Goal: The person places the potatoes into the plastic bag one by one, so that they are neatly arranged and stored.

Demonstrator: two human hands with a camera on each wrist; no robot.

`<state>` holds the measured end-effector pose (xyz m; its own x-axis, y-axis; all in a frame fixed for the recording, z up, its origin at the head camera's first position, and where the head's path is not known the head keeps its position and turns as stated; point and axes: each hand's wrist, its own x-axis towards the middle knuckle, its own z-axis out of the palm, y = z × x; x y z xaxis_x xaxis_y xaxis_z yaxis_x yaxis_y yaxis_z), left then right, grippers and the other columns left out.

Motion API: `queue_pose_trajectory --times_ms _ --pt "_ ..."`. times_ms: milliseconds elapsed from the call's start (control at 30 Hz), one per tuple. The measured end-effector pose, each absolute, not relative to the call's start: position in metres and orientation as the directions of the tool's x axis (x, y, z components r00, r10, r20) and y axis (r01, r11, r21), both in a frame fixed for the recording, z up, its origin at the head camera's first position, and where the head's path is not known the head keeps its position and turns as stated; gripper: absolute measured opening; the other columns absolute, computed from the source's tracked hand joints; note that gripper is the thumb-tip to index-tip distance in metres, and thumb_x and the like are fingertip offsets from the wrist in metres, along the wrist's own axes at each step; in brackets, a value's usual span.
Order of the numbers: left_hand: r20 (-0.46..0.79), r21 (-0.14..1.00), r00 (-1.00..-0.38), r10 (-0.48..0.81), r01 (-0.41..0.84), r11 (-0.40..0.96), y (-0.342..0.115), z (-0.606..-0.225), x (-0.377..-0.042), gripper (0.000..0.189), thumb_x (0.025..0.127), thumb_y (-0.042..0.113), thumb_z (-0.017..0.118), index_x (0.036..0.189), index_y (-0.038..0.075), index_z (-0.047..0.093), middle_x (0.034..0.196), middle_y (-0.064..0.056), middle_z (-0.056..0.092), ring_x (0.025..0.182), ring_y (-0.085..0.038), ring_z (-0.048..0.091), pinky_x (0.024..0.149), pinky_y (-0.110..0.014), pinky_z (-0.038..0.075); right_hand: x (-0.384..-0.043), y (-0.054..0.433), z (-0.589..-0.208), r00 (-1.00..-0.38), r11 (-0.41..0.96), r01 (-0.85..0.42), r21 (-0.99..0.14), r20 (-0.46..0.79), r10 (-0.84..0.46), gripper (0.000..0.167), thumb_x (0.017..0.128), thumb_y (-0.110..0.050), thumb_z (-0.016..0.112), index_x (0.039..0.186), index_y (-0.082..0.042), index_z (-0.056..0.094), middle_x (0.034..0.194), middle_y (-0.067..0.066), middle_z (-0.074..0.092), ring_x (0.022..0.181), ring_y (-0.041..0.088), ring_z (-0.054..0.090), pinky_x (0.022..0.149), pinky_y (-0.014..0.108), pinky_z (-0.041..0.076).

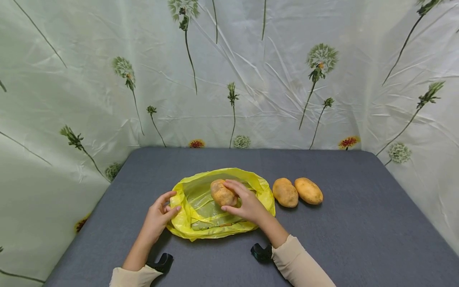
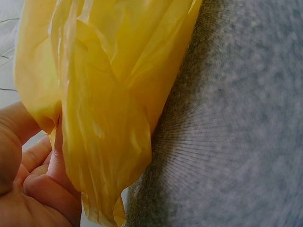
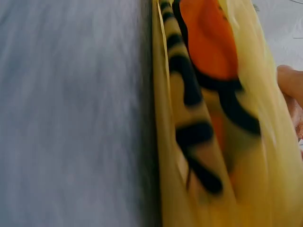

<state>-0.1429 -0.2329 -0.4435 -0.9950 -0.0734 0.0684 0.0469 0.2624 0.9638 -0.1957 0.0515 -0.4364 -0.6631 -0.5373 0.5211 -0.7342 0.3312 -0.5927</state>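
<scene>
A yellow plastic bag (image 1: 263, 191) lies on the table with its mouth spread wide toward the camera. My left hand (image 1: 160, 213) pinches the bag's left rim between thumb and fingers; in the left wrist view, the crumpled yellow film (image 2: 104, 113) hangs beside those fingers. Over the bag's opening, my right hand (image 1: 247, 201) grips a brown potato (image 1: 221, 193) from its right side. Black and orange print shows on the bag's outer side (image 3: 213, 42) in the right wrist view, where only a bit of the right hand (image 3: 291, 90) appears at the edge.
Two more potatoes, one rounder (image 1: 285, 193) and one longer (image 1: 308, 191), lie side by side just right of the bag. The grey table (image 1: 358, 223) runs back to a pale curtain (image 1: 251, 79) printed with dandelions. Black wrist devices (image 1: 261, 252) sit at both wrists.
</scene>
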Motion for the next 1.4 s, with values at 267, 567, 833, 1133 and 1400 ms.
queue_pose_trajectory --times_ms 267,567,833,1133,1400 --pt "0.064 0.963 -0.995 -0.076 0.042 0.267 -0.233 -0.443 -0.143 0.052 0.081 0.010 0.067 0.126 0.002 0.043 0.086 -0.012 0.044 0.058 -0.009 0.045 0.046 -0.023 0.041 -0.193 0.032 -0.438 -0.692 0.342 -0.691 -0.636 0.447 -0.567 0.063 0.078 -0.030 0.071 0.131 -0.010 0.044 0.134 0.009 0.039 0.121 0.022 0.038 0.090 0.040 0.039" --pt "0.075 0.966 -0.996 -0.056 0.058 0.251 -0.232 -0.442 -0.143 0.053 0.081 0.010 0.067 0.127 0.000 0.042 0.079 -0.010 0.044 0.058 -0.008 0.044 0.046 -0.022 0.040 -0.191 0.011 -0.441 -0.712 0.355 -0.656 -0.666 0.391 -0.583 0.062 0.079 -0.032 0.070 0.131 -0.012 0.044 0.133 0.008 0.041 0.120 0.019 0.039 0.092 0.038 0.037" --pt "0.072 0.968 -0.996 -0.057 0.056 0.246 -0.232 -0.443 -0.143 0.054 0.081 0.010 0.067 0.128 0.000 0.041 0.085 -0.012 0.045 0.059 -0.009 0.045 0.047 -0.023 0.042 -0.190 -0.004 -0.448 -0.710 0.343 -0.648 -0.680 0.377 -0.594 0.061 0.080 -0.033 0.069 0.131 -0.011 0.044 0.133 0.007 0.041 0.120 0.019 0.039 0.093 0.036 0.036" --pt "0.076 0.970 -0.996 -0.052 0.062 0.235 -0.232 -0.443 -0.143 0.053 0.081 0.009 0.067 0.127 -0.001 0.042 0.083 -0.011 0.045 0.057 -0.008 0.045 0.044 -0.022 0.040 -0.190 -0.013 -0.453 -0.714 0.360 -0.626 -0.692 0.323 -0.621 0.062 0.079 -0.033 0.069 0.132 -0.014 0.043 0.133 0.003 0.040 0.119 0.017 0.039 0.092 0.034 0.036" --pt "0.078 0.970 -0.995 -0.054 0.064 0.235 -0.232 -0.443 -0.142 0.052 0.081 0.008 0.067 0.126 -0.001 0.042 0.084 -0.012 0.044 0.057 -0.008 0.045 0.044 -0.022 0.040 -0.189 -0.014 -0.450 -0.723 0.377 -0.610 -0.697 0.295 -0.625 0.063 0.080 -0.039 0.066 0.133 -0.015 0.042 0.133 0.003 0.041 0.120 0.016 0.039 0.093 0.035 0.036"
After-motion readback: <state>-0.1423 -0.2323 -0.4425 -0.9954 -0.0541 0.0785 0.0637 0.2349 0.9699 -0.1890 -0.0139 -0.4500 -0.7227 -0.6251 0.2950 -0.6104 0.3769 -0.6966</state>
